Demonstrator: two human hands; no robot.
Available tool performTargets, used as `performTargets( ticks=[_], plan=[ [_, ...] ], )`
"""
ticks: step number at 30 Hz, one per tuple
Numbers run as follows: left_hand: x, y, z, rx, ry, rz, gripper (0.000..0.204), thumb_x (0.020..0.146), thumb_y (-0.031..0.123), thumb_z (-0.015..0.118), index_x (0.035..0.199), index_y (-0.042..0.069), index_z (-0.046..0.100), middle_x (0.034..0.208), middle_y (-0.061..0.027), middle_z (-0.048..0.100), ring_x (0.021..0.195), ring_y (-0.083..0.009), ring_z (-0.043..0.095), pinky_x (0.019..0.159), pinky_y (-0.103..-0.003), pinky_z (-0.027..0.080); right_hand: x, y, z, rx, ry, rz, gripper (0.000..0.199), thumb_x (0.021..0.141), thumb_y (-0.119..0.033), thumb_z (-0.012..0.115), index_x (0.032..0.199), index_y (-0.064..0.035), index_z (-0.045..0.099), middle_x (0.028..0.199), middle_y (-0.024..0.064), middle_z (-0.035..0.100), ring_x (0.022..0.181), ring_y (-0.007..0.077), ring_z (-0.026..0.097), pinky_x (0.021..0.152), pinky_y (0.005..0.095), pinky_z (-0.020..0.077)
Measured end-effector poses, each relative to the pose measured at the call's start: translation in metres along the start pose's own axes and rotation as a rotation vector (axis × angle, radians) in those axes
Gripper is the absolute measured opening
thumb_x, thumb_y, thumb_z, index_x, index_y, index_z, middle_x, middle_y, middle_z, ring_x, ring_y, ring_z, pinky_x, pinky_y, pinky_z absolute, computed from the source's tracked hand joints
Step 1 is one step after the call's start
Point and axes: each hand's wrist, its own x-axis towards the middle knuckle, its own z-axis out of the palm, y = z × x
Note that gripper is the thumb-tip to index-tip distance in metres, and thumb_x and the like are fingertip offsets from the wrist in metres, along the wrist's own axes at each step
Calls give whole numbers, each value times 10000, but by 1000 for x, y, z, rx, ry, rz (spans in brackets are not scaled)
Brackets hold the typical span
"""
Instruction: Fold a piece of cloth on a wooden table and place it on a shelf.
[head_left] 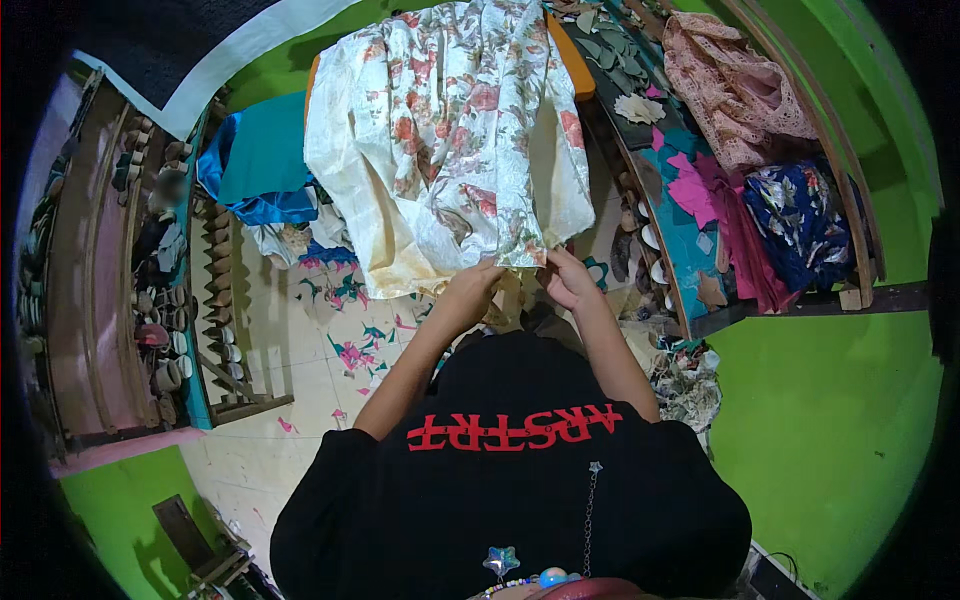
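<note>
Nearest you: your black shirt (510,490), with a bead necklace (520,578) at the lower edge. Next, your two forearms, rising from the sleeves. Left hand (470,285): fingers closed, pinching the lower hem of the floral cloth (450,130). Right hand (565,278): likewise closed on the same hem, just beside the left. Cloth: cream with red flowers, draped over the table ahead and hanging down to your hands; judged light, soft and limp, likely to slide and bunch, so take it at the hem or corners, hands spread apart. Floor (300,350): pale tiles with scattered pink and teal scraps (352,352). Left: blue fabric (260,160), wooden rack (215,300). Right: shelf (850,240) with pink lace (735,90), magenta pieces (700,190), dark blue print (800,225).
</note>
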Motion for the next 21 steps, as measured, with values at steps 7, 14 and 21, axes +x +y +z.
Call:
performTargets(
  ticks=[7, 14, 21],
  plan=[
    [-2, -8, 9, 17, 75, 12, 284, 664, -29, 453, 941, -13, 511, 918, -182, 527, 857, -345, 504, 722, -376, 409, -4, 5, 9, -88, 146, -131, 127, 799, -23, 470, 923, 4, 464, 906, 124, 537, 813, 187, 547, 685, 292, 474],
    [0, -8, 8, 1, 62, 22, 313, 651, -36, 450, 957, -10, 507, 929, -180, 525, 878, -346, 497, 735, -371, 407, -16, 1, 25, -159, 179, -184, 161, 803, -9, 446, 962, 13, 464, 921, 119, 522, 839, 191, 535, 724, 290, 454],
    [2, -14, 14, -17, 35, 23, 312, 627, -56, 468, 935, -10, 495, 902, -180, 523, 855, -353, 494, 718, -384, 405, -17, -8, 20, 29, 110, -69, 184, 799, -70, 477, 950, 35, 473, 916, 131, 538, 857, 195, 532, 773, 316, 431]
  ],
)
